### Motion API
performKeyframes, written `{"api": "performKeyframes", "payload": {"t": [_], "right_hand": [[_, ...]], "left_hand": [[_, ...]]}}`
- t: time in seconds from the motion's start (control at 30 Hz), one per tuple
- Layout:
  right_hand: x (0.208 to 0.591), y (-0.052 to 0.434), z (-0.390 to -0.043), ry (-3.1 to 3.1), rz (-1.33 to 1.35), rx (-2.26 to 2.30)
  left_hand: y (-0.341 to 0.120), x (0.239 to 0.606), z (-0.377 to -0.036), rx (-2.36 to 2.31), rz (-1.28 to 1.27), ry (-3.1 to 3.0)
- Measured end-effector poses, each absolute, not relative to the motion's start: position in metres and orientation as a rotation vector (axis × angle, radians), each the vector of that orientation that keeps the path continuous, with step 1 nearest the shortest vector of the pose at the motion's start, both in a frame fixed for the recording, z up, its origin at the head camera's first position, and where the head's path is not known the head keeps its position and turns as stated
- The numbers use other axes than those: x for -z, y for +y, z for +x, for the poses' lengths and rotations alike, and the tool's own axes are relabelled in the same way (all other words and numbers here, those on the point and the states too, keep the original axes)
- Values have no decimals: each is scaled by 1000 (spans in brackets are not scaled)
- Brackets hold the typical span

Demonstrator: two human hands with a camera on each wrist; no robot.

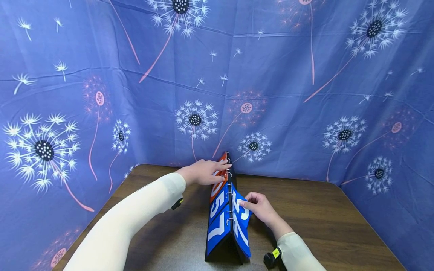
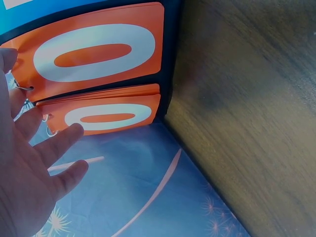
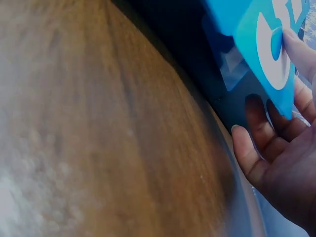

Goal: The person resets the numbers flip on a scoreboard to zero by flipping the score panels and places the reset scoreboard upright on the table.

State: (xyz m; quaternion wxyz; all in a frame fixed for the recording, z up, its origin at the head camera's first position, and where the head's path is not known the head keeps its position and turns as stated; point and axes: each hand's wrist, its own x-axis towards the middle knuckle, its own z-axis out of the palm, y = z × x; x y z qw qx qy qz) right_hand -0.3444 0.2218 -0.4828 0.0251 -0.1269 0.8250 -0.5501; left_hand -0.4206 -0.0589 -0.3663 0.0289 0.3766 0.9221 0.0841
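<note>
Centrally on the brown tabletop (image 1: 322, 210) stands a flip scoreboard (image 1: 226, 210), a black tent-shaped stand seen end-on, with numbered cards hung on metal rings (image 1: 229, 195) along its top ridge. Its left face shows orange cards (image 1: 219, 177) at the far end and blue cards (image 1: 217, 218) with white digits nearer the person. The left hand (image 1: 203, 172) lies over the far top of the scoreboard with its fingers straight, resting on the orange cards beside the rings; it grips nothing. From the left wrist view, two orange cards (image 2: 98, 54) each show a white zero, and the fingertips (image 2: 74, 131) touch the lower one. The right hand (image 1: 258, 207) is at the right face, its fingers curled round the edge of a blue card (image 1: 241, 214) that is lifted away from the stand. From the right wrist view that blue card (image 3: 269, 47) sits between thumb and fingers. Behind and on both sides hangs a blue cloth (image 1: 288, 75) printed with dandelions.
</note>
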Motion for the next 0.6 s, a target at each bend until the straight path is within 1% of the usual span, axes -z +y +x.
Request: {"api": "performKeyframes", "payload": {"t": [0.43, 0.6], "right_hand": [[476, 229, -347, 2608, -382, 1673], [463, 241, -346, 2538, -293, 1736]], "left_hand": [[-59, 367, -420, -271, 1150, 2848], [-60, 367, -420, -275, 1161, 2841]]}}
